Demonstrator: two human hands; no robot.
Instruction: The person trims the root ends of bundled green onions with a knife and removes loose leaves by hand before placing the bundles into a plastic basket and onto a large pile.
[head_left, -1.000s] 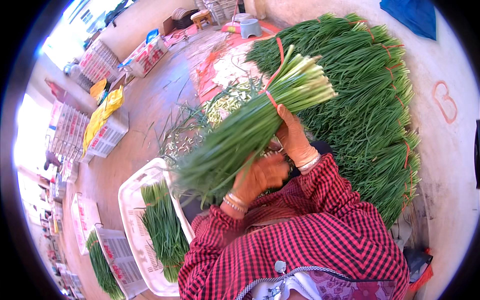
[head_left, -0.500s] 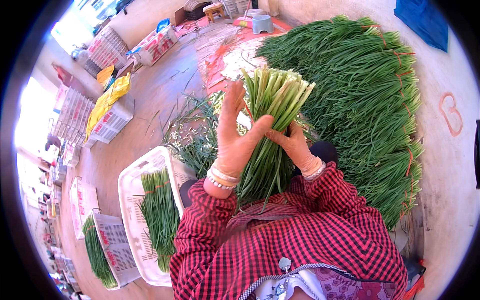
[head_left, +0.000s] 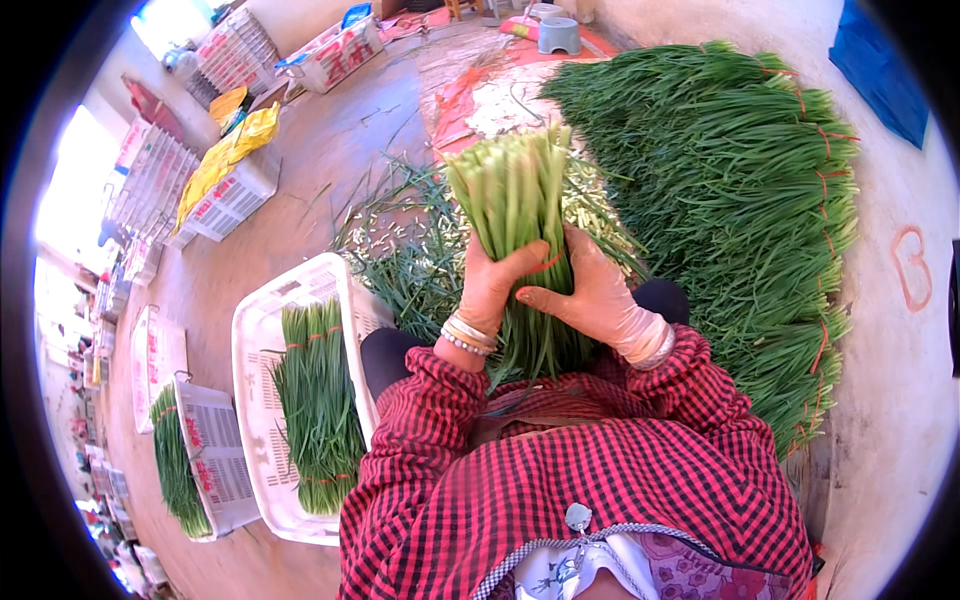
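A thick bunch of garlic chives (head_left: 510, 190) stands between my hands, its pale cut ends up and its green leaves hanging toward my lap. My left hand (head_left: 492, 282) wraps its left side. On the right side my right hand (head_left: 600, 295) closes round the bunch, thumb across the front. An orange tie shows in part by my thumbs. Both hands seem to wear thin see-through gloves. Left of my knee, a white plastic crate (head_left: 345, 290) holds tied bunches of chives (head_left: 322, 400).
A long heap of tied chives (head_left: 700, 200) lies along the wall at right. Loose leaves and trimmings (head_left: 400, 235) litter the floor ahead. Another crate (head_left: 222, 460) stands at far left, with a yellow-covered crate (head_left: 235, 195) beyond it. A grey stool (head_left: 558, 36) stands at the back.
My left hand has gone from spread fingers beside the stalks to a grip round the bunch. The bunch now leans slightly left instead of right. The whole view has shifted a little.
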